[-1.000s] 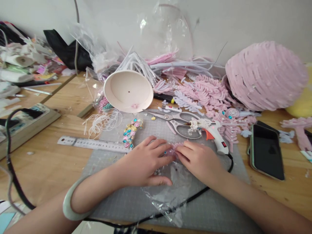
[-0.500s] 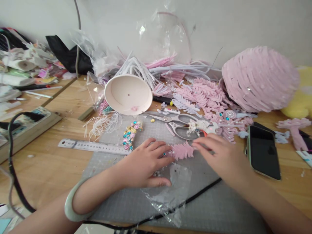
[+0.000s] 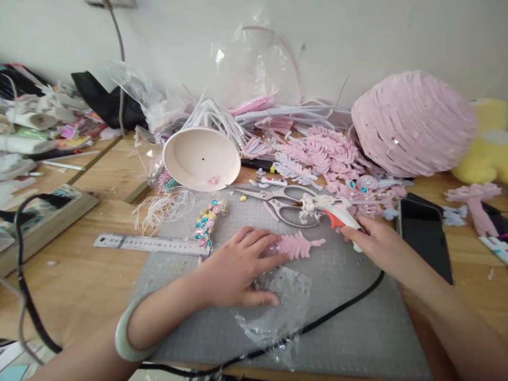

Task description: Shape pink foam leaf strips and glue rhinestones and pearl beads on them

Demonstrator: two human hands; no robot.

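My left hand (image 3: 242,264) lies spread over the cutting mat (image 3: 349,338), its fingertips resting on the near end of a pink chenille leaf (image 3: 297,245). A clear plastic bag (image 3: 283,296) lies beside and partly under that hand. At the right, my right hand (image 3: 371,241) closes on the handle of a white and orange glue gun (image 3: 344,208). The gun's nozzle end, caked with white glue, sits over the handles of grey scissors (image 3: 273,198). A curved piece set with blue, pink and gold gems (image 3: 206,225) lies left of the leaf.
A steel ruler (image 3: 151,244) and white thread (image 3: 162,209) lie at left. Behind stand a cream bowl (image 3: 202,159) and a pile of pink chenille leaves (image 3: 329,151). A phone (image 3: 423,238) is at right. A black cable (image 3: 333,317) crosses the mat.
My right hand has moved right, from the leaf's tip to the glue gun's handle, and taken hold of it. My left hand stays on the leaf. The view has shifted slightly.
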